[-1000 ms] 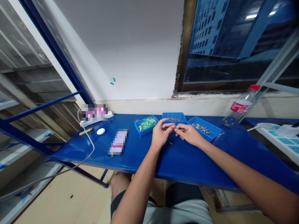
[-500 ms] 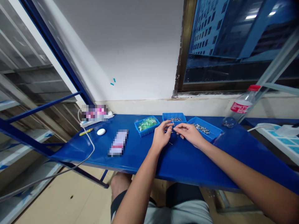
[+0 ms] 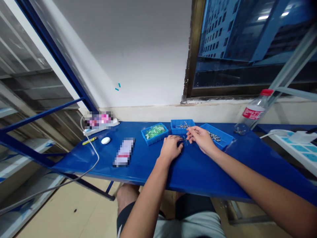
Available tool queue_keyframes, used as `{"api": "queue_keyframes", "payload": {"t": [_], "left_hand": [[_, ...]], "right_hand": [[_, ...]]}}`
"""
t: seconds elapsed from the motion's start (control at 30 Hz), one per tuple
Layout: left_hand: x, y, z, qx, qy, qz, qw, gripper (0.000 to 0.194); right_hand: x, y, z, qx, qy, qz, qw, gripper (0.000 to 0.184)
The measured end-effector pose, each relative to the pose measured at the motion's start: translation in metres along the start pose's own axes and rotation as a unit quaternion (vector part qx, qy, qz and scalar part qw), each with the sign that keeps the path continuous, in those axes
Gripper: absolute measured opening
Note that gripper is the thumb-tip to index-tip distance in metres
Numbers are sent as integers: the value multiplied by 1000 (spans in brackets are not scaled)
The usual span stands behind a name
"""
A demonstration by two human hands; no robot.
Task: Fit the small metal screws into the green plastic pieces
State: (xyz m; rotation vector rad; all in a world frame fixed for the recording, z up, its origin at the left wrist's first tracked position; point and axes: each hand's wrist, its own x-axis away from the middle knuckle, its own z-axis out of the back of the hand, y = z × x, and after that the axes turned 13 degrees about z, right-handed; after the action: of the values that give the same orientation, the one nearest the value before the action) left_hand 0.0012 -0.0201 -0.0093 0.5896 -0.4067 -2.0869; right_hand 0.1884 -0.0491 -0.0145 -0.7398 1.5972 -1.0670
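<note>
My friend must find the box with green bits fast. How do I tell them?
Find the long blue table below the window. Three blue trays sit along its back, just past the person's left hand and right hand. Yours is the leftmost tray, the only one holding green pieces; the other two hold silvery metal bits.

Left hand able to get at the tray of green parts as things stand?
Probably yes. The left hand sits just beside the blue tray of green parts, and no object shows between them on the blue bench.
</note>
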Motion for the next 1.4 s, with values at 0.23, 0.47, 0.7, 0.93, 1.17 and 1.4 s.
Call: {"api": "queue_keyframes", "payload": {"t": [0.23, 0.47, 0.7, 0.93, 1.17, 1.4], "left_hand": [[-2, -2, -1, 11, 9, 1, 1000, 26], [-5, -5, -3, 20, 14, -11, 1000, 26], [-5, -9, -7, 25, 22, -2, 999, 26], [-4, -4, -4, 79, 76, -7, 994, 29], [-3, 6, 4, 233, 17, 43, 971, 34], [-10, -3, -3, 417, 2, 93, 904, 26]], "right_hand": [[1, 2, 11, 354, -154, 189, 903, 21], [7, 10, 19, 477, -266, 251, 799, 24], [2, 12, 15, 508, -258, 250, 783, 29], [2, -3, 15, 396, -148, 263, 867, 25], [7, -15, 10, 262, -96, 229, 932, 15], [11, -16, 3, 252, -138, 243, 927, 18]]}}
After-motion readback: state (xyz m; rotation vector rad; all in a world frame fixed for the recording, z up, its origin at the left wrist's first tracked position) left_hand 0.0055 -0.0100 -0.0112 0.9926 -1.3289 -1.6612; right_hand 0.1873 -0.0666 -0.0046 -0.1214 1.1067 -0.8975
